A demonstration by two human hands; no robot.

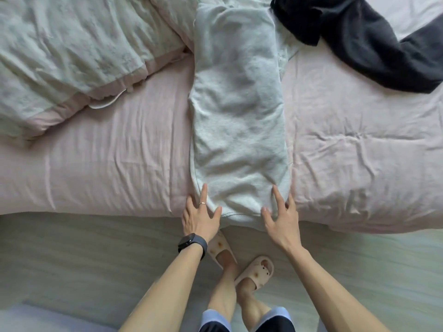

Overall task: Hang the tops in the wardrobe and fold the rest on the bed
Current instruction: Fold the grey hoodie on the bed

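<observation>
Both hands rested on the pale grey garment (239,116) at the near edge of the bed (119,164).
It lay as a long strip across the bed; the left hand (199,219) and right hand (282,221) pressed its two near corners, each grip apart, fingers spread. A black garment (359,37) lay toward the far right corner, a rumpled duvet (60,56) far left.

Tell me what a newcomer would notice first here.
A long pale grey garment lies in a strip across the pink bed sheet, its near end at the bed's edge. The left hand and right hand rest on that end's two corners, fingers spread. A black garment sprawls at the far right, and a rumpled duvet is heaped at the far left.
</observation>
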